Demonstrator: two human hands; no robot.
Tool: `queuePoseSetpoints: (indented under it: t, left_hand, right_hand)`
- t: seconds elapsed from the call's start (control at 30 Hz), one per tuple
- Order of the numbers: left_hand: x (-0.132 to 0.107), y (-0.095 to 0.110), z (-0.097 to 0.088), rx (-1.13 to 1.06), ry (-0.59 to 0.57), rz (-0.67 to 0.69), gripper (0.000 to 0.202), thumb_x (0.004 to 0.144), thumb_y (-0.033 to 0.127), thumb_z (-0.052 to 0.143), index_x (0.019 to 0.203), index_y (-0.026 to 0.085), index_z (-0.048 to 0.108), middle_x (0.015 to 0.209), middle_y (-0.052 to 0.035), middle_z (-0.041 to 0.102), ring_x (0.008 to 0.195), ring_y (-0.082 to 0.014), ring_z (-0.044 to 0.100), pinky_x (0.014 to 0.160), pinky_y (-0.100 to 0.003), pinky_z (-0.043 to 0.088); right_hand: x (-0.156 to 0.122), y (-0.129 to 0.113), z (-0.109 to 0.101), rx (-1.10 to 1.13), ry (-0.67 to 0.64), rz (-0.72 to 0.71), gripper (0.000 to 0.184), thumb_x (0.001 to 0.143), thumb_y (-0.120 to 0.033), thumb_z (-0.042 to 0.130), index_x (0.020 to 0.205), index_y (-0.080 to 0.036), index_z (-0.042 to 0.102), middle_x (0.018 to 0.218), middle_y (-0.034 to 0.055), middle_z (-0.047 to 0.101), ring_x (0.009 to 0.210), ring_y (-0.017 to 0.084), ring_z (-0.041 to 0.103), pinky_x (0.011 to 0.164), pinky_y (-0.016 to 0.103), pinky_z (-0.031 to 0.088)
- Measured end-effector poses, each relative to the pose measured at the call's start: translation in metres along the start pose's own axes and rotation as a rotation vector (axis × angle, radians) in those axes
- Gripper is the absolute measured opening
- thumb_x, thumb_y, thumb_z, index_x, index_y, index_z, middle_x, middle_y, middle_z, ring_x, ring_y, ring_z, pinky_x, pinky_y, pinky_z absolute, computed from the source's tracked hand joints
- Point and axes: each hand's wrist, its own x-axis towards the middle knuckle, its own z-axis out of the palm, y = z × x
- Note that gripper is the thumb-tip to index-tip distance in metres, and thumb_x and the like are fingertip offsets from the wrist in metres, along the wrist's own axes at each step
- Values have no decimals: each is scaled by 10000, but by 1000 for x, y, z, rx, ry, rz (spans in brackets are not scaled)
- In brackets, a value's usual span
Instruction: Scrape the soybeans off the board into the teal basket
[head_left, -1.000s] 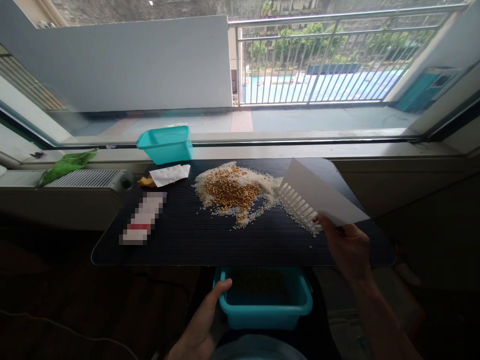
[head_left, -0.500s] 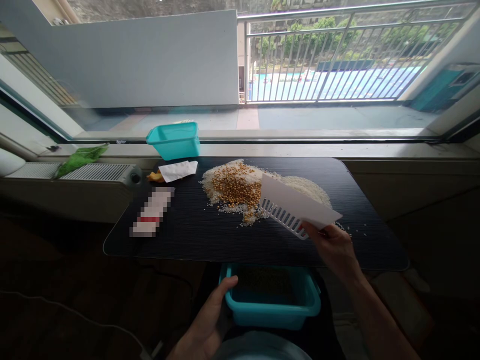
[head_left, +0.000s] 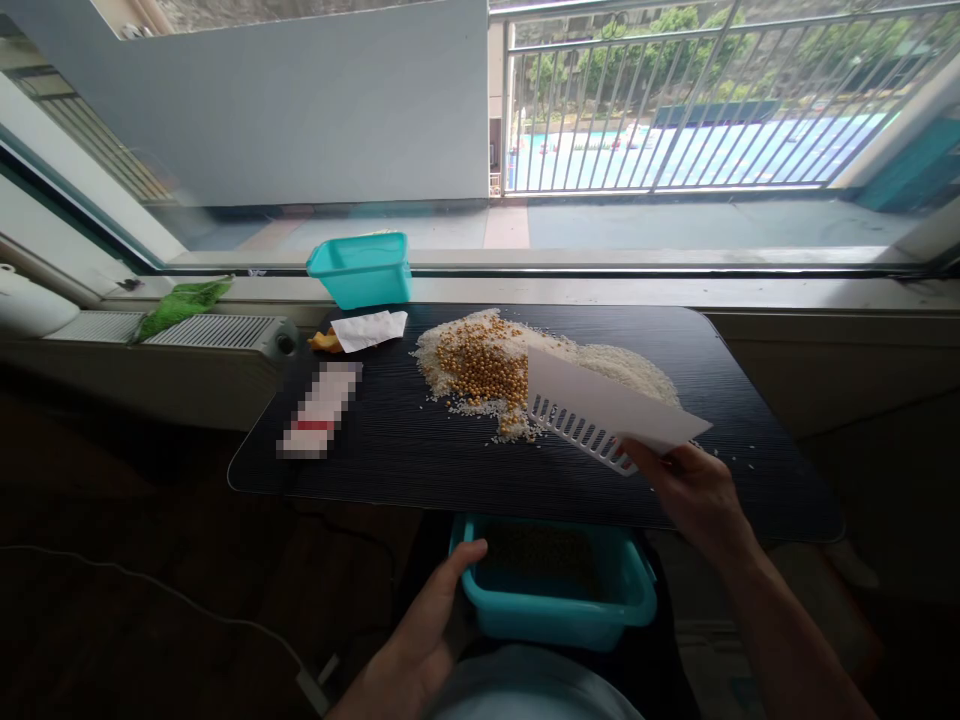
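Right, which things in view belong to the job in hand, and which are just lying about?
Likely in the job:
slotted sheet, in right hand
near tub, held by left hand
rice
yellow grains
table

Seemingly just lying about:
far tub
paper
green cloth
cord

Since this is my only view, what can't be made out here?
Head view, all:
Left hand: most fingers, lost in shadow against the lower tub.
Contents of that tub: too dark to identify.
Rice: partly hidden by the white scraper.
Pale strip: markings blurred by pixel blocks.
Right forearm: cut off by bottom edge.
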Motion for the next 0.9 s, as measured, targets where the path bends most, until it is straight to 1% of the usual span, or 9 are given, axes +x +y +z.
queuePoseSetpoints:
  t: [0.13, 0.23, 0.4, 0.57, 0.63, 0.73, 0.83, 0.9]
  left_hand:
    - [-1, 0, 1, -7, 28, -3, 562, 779, 364, 698, 1272, 141, 546, 1045, -114, 734, 989, -274, 680, 840, -346, 535]
    - [0, -1, 0, 0, 17, -2, 554, 777, 377, 699, 1260, 148, 556, 1041, -112, 734, 995, -275, 677, 842, -351, 536]
    - [1, 0, -3, 41, 24, 15, 513, 790, 394, 679, 1229, 148, 577, 1044, -112, 734, 1003, -274, 672, 859, -359, 534]
    - [2, -1, -3, 24, 24, 8, 504, 770, 380, 702, 1205, 149, 593, 1039, -113, 735, 964, -271, 685, 830, -352, 543]
    - [2, -1, -2, 19, 27, 9, 503, 772, 374, 700, 1209, 149, 590, 1029, -113, 737, 950, -270, 689, 818, -351, 546]
    - [0, -1, 0, 24, 49, 4, 494, 781, 374, 690, 1210, 152, 588, 1007, -110, 741, 934, -268, 693, 808, -352, 549]
    - [-2, 0, 1, 42, 50, 28, 480, 787, 374, 685, 1203, 154, 593, 1023, -103, 740, 941, -260, 690, 813, -341, 546]
    - [-3, 0, 2, 49, 47, 32, 476, 787, 375, 685, 1200, 157, 596, 1022, -100, 741, 935, -257, 692, 811, -338, 544]
  right_hand:
    - [2, -3, 6, 1, -54, -12, 255, 635, -428, 734, 739, -199, 777, 682, 30, 768, 636, 238, 714, 581, 320, 578]
    - [-2, -3, 1, -10, -87, -11, 243, 621, -424, 753, 712, -201, 779, 668, 32, 764, 645, 246, 720, 585, 321, 584]
    - [-16, 11, -16, -14, -9, -22, 282, 614, -464, 782, 774, -233, 797, 695, 23, 777, 654, 252, 739, 573, 306, 604]
    - [-27, 29, -29, -14, 41, 1, 351, 605, -515, 791, 813, -233, 805, 697, 26, 779, 648, 273, 745, 573, 340, 623]
    - [-30, 33, -33, -16, 31, 8, 347, 601, -514, 796, 803, -232, 804, 697, 24, 779, 647, 276, 745, 583, 353, 627]
    - [-32, 34, -37, -3, -12, 17, 357, 595, -524, 802, 801, -232, 803, 704, 28, 780, 644, 274, 742, 585, 359, 628]
    - [-33, 31, -36, 5, 9, 43, 393, 589, -547, 804, 818, -228, 802, 732, 35, 785, 680, 275, 744, 630, 361, 628]
    - [-34, 27, -34, 18, -22, 51, 421, 579, -573, 803, 815, -223, 802, 753, 40, 788, 707, 282, 744, 658, 369, 628]
